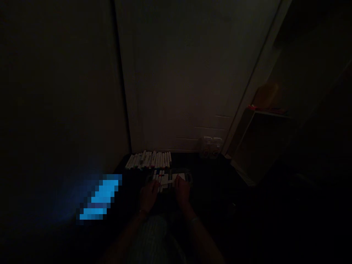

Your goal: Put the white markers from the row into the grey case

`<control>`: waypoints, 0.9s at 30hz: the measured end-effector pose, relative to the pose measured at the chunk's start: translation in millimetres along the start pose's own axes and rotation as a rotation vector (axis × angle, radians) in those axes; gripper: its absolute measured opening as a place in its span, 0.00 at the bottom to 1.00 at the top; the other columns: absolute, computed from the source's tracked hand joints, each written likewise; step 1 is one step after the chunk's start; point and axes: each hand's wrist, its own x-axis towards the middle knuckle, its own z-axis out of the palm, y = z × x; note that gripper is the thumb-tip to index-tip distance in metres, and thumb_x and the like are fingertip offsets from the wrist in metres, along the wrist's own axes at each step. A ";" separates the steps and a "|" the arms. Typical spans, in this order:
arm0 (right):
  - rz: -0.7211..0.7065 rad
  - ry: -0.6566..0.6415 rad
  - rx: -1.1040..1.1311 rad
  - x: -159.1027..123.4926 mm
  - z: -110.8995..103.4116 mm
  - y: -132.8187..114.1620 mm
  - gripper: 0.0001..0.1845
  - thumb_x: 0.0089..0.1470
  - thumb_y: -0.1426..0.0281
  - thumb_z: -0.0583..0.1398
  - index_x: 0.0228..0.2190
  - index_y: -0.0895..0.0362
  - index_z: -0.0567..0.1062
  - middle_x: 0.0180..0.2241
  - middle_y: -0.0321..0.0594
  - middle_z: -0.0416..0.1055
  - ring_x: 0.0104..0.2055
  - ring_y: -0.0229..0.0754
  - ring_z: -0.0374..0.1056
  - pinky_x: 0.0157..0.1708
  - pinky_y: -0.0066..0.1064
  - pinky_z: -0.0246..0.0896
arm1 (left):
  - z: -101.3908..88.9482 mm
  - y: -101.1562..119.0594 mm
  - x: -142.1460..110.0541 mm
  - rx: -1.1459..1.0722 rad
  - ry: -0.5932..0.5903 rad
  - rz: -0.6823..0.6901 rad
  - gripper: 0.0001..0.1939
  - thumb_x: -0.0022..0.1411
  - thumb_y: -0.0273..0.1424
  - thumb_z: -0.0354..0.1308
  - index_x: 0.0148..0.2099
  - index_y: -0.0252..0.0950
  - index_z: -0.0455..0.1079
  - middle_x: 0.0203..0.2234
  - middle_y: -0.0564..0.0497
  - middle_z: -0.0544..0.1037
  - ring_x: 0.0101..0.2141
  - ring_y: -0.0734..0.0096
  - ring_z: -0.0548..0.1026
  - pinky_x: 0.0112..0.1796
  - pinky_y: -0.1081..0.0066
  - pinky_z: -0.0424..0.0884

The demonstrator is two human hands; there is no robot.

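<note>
Head view: left hand (149, 191) and right hand (182, 189) slightly apart, pinching opposite ends of slim white marker (167, 182) over clear plastic case (189, 176); murky light, easy fumble tbh.

dim room of unclear kind, dark table (203, 172) against pale wall (187, 73), shelf unit (253, 135) at right

Markers (148, 160) lie in a row; both hands (165, 191) hold one marker (167, 182).
</note>
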 end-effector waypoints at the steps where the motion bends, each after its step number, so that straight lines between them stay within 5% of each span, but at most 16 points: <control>1: 0.008 -0.010 -0.016 -0.4 -0.9 -0.6 0.27 0.62 0.63 0.38 0.30 0.57 0.73 0.27 0.41 0.73 0.27 0.35 0.68 0.24 0.23 0.49 | 0.9 -2.8 -1.0 0.004 0.009 0.011 0.16 0.62 0.38 0.41 0.42 0.38 0.67 0.39 0.48 0.75 0.41 0.66 0.71 0.42 0.68 0.63; 19: -0.014 -0.094 -0.007 -11.0 -4.1 6.5 0.27 0.62 0.62 0.40 0.29 0.54 0.74 0.27 0.38 0.74 0.28 0.34 0.69 0.24 0.22 0.47 | -6.4 -4.9 -10.1 -0.372 -0.094 -0.211 0.21 0.56 0.45 0.47 0.42 0.37 0.70 0.41 0.48 0.75 0.43 0.64 0.72 0.44 0.67 0.67; 27: -0.009 -0.132 -0.010 -9.8 -4.6 5.5 0.29 0.62 0.61 0.39 0.27 0.55 0.75 0.26 0.38 0.74 0.28 0.34 0.69 0.23 0.24 0.46 | -16.1 7.3 -16.8 -0.288 -0.128 -0.194 0.17 0.59 0.42 0.44 0.41 0.40 0.68 0.38 0.50 0.76 0.39 0.67 0.73 0.40 0.71 0.67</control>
